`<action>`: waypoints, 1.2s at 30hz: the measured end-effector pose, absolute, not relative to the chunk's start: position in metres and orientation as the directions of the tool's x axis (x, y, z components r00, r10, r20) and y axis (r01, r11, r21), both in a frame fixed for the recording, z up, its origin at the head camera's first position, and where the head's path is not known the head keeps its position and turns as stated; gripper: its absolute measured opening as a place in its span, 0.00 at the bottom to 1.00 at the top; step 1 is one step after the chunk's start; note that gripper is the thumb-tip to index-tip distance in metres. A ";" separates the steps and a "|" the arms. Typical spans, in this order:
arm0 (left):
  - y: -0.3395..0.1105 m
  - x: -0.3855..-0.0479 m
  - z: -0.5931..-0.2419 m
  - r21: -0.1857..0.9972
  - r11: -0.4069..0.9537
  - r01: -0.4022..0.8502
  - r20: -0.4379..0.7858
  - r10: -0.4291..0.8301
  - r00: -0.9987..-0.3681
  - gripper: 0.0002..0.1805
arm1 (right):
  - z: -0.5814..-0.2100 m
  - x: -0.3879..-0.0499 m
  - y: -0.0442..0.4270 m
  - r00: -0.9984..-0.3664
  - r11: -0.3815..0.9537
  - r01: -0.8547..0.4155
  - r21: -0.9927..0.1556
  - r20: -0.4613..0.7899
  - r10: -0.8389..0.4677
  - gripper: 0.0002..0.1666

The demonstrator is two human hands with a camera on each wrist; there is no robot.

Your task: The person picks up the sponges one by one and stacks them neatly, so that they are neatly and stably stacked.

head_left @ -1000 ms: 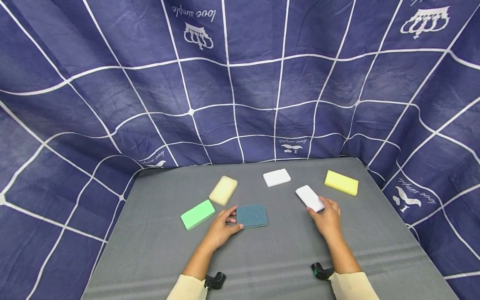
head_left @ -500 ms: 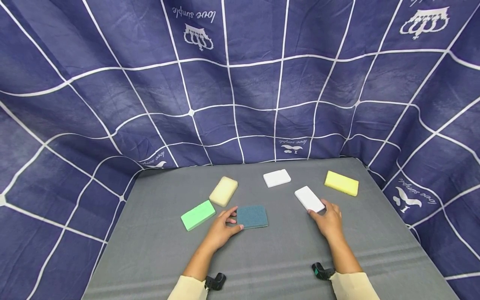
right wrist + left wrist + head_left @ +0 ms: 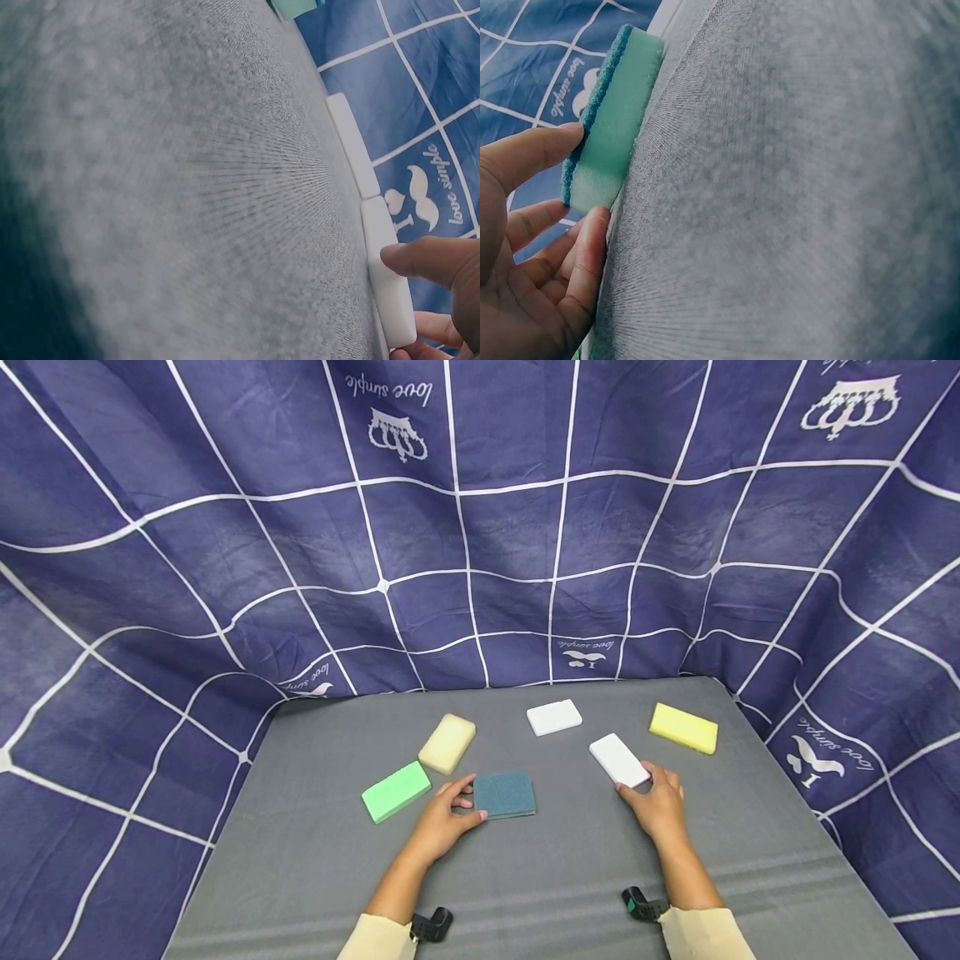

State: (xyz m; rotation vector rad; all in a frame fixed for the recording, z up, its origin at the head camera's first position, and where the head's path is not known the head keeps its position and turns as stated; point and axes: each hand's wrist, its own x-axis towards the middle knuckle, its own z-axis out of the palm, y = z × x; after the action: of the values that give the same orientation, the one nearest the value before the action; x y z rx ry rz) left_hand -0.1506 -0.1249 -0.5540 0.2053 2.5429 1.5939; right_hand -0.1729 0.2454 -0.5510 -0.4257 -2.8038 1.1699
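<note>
In the head view, a sponge with a dark teal scouring face [image 3: 504, 795] lies flat near the table's middle. My left hand [image 3: 441, 827] pinches its left end, thumb on the near edge and index finger at the far corner. The left wrist view shows its light green foam side [image 3: 622, 127] under the thumb. Further right lies a white sponge block [image 3: 617, 757]. Its near end sits between the thumb and index finger of my right hand [image 3: 662, 802]. In the right wrist view my thumb touches this white block's side [image 3: 384, 292].
A light green sponge [image 3: 396, 792] and a cream sponge [image 3: 447, 744] lie left of the teal one. Another white block [image 3: 554, 717] is at the back, a yellow sponge [image 3: 683, 727] at right. A blue checked curtain [image 3: 517, 543] borders the grey table [image 3: 555, 877].
The white block at my right hand has come down from a slightly raised tilt and lies flat. My left hand and the teal-faced sponge have stayed in place.
</note>
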 end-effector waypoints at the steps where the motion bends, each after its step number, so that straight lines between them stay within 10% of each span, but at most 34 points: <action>1: -0.125 -0.151 -0.554 0.902 0.429 0.046 -0.038 0.186 -0.982 0.39 | -0.551 -0.173 0.245 -0.959 0.671 0.224 -0.707 -0.037 0.281 0.42; 36: -0.126 -0.150 -0.555 0.908 0.418 0.034 -0.051 0.189 -0.981 0.40 | -0.549 -0.171 0.240 -0.963 0.598 0.189 -0.779 -0.028 0.268 0.43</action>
State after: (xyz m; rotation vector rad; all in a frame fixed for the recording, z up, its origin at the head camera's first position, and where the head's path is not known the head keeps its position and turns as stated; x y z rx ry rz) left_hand -0.1503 -0.1260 -0.5547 0.1994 2.5201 1.6082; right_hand -0.1713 0.2397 -0.5488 -0.3899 -2.7257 1.3111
